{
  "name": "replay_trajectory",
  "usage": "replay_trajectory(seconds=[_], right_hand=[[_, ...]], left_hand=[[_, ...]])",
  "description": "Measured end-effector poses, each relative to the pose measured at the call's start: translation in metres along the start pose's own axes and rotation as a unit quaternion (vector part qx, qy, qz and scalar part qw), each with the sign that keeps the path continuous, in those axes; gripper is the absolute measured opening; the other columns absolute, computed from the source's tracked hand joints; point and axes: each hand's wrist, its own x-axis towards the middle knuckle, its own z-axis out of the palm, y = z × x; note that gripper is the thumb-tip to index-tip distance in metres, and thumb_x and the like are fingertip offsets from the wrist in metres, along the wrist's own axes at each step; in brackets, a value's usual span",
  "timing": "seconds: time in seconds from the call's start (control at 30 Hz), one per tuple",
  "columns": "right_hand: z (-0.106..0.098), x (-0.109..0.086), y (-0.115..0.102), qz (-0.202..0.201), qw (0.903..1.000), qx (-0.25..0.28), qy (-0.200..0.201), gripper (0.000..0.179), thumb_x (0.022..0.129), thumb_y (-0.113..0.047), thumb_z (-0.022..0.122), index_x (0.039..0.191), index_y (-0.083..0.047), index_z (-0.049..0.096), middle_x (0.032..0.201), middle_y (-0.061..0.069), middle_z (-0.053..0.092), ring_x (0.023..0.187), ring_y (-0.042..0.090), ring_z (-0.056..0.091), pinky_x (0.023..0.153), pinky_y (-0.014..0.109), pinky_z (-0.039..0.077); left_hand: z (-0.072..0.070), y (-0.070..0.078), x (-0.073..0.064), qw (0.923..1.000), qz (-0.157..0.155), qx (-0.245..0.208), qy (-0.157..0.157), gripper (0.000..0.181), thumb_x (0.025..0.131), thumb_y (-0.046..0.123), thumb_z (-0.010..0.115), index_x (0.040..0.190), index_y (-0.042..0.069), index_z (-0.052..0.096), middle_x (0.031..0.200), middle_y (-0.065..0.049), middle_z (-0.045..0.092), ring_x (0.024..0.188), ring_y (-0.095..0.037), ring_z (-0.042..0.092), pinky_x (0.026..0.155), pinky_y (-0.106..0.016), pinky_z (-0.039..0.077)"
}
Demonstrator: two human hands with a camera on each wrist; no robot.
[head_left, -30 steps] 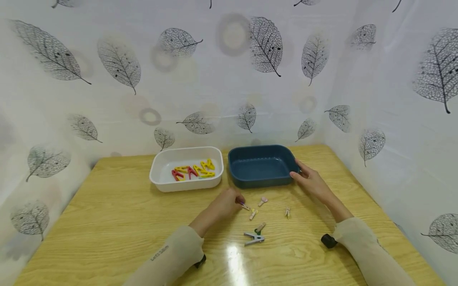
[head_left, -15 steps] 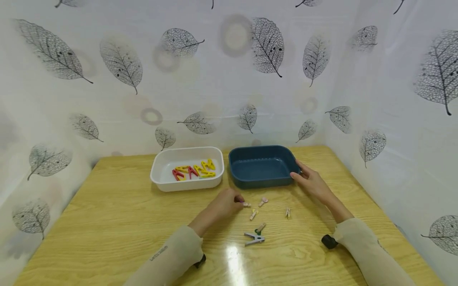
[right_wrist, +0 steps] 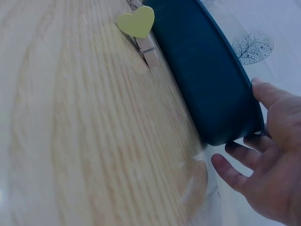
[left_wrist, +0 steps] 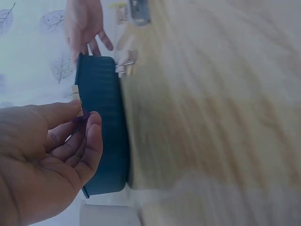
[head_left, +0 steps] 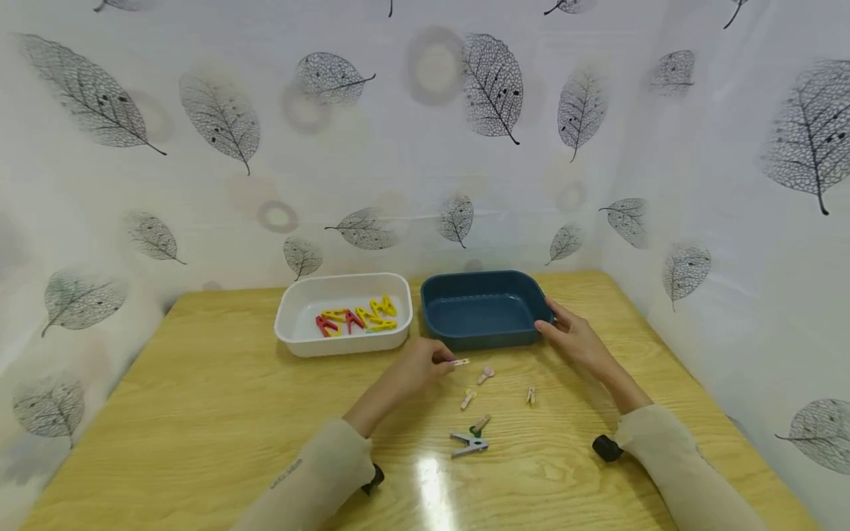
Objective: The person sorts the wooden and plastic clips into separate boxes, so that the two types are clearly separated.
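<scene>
Pinches a light wooden clothespin [left_wrist: 75,94] with a purple end between thumb and fingers of the left hand [head_left: 420,363]. Has brought it slightly forward since half a second ago, closer to the dark blue basin [head_left: 494,341]; holds it near that front wall now, outside, seemingly clear of the tabletop [head_left: 232,405]. Looks like a pick-up made and a carry under way. Keeps the right hand [head_left: 580,343] at the basin's right end as before, with thumb on the rim and other fingers spread loosely. Leaves on the wood a pink-topped clothespin [head_left: 487,375], a yellow-topped clothespin [head_left: 468,399], a yellow-heart clothespin [right_wrist: 136,22], a green-ended clothespin [head_left: 482,420] and a grey clip [head_left: 468,444]. Shows red clips [head_left: 322,322] and yellow clips [head_left: 384,325] inside the white basin [head_left: 352,345], further left.
</scene>
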Motion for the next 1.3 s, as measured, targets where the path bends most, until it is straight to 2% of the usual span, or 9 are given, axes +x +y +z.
replay_trajectory(seconds=[0.17, 0.3, 0.5, 0.6, 0.87, 1.1, 1.3], right_hand=[[0.001, 0.001, 0.0, -0.001, 1.0, 0.008, -0.001, 0.073, 0.109, -0.029, 0.056, 0.165, -0.003, 0.016, 0.168, 0.025, 0.017, 0.148, 0.048, 0.029, 0.112, 0.056, 0.036], [0.001, 0.001, 0.0, -0.004, 1.0, 0.009, -0.001, 0.073, 0.109, -0.028, 0.056, 0.164, -0.002, 0.016, 0.168, 0.025, 0.017, 0.148, 0.049, 0.028, 0.113, 0.056, 0.035], [0.0, 0.003, 0.002, -0.002, 1.0, 0.008, 0.001, 0.073, 0.109, -0.029, 0.057, 0.164, -0.003, 0.017, 0.168, 0.025, 0.019, 0.148, 0.047, 0.031, 0.111, 0.047, 0.041], [0.0, 0.003, 0.003, 0.0, 0.9999, 0.01, 0.002, 0.073, 0.109, -0.029, 0.057, 0.165, -0.003, 0.018, 0.168, 0.025, 0.019, 0.147, 0.047, 0.032, 0.109, 0.041, 0.043], [-0.001, 0.001, 0.004, -0.002, 1.0, 0.008, 0.005, 0.073, 0.108, -0.029, 0.058, 0.165, -0.005, 0.019, 0.167, 0.025, 0.021, 0.146, 0.047, 0.035, 0.104, 0.031, 0.047], [-0.001, 0.002, 0.005, -0.005, 0.9999, 0.008, 0.007, 0.072, 0.108, -0.028, 0.058, 0.165, -0.005, 0.019, 0.167, 0.025, 0.021, 0.146, 0.047, 0.035, 0.105, 0.042, 0.047], [-0.001, 0.003, 0.006, -0.003, 0.9999, 0.012, 0.001, 0.073, 0.109, -0.029, 0.057, 0.165, -0.004, 0.018, 0.168, 0.024, 0.018, 0.147, 0.048, 0.032, 0.11, 0.055, 0.04]], left_hand=[[-0.009, 0.009, 0.006, 0.9995, 0.02, 0.003, 0.026, 0.012, 0.099, 0.014, 0.072, 0.101, 0.003, 0.078, 0.095, -0.005, 0.076, 0.085, -0.013, 0.068, 0.075, -0.027, 0.057], [-0.016, 0.017, 0.01, 0.999, 0.018, 0.003, 0.041, 0.013, 0.1, 0.015, 0.071, 0.103, 0.004, 0.078, 0.095, -0.004, 0.076, 0.084, -0.014, 0.068, 0.074, -0.028, 0.057], [-0.026, 0.024, 0.019, 0.9967, 0.005, -0.001, 0.081, 0.015, 0.1, 0.017, 0.072, 0.104, 0.004, 0.077, 0.093, -0.004, 0.076, 0.077, -0.013, 0.066, 0.065, -0.025, 0.055], [-0.031, 0.024, 0.024, 0.9946, 0.003, 0.003, 0.104, 0.015, 0.1, 0.017, 0.072, 0.105, 0.004, 0.077, 0.094, -0.006, 0.076, 0.078, -0.015, 0.067, 0.067, -0.027, 0.056], [-0.038, 0.02, 0.04, 0.9905, -0.008, -0.003, 0.137, 0.017, 0.1, 0.017, 0.071, 0.107, 0.002, 0.076, 0.098, -0.008, 0.076, 0.083, -0.019, 0.068, 0.072, -0.031, 0.058], [-0.04, 0.018, 0.054, 0.9883, -0.019, -0.002, 0.151, 0.017, 0.1, 0.017, 0.071, 0.107, 0.002, 0.076, 0.098, -0.008, 0.076, 0.083, -0.02, 0.067, 0.074, -0.032, 0.058], [-0.037, 0.017, 0.063, 0.9876, -0.023, 0.0, 0.155, 0.018, 0.1, 0.017, 0.072, 0.107, 0.002, 0.077, 0.098, -0.009, 0.077, 0.084, -0.021, 0.068, 0.076, -0.034, 0.057]])
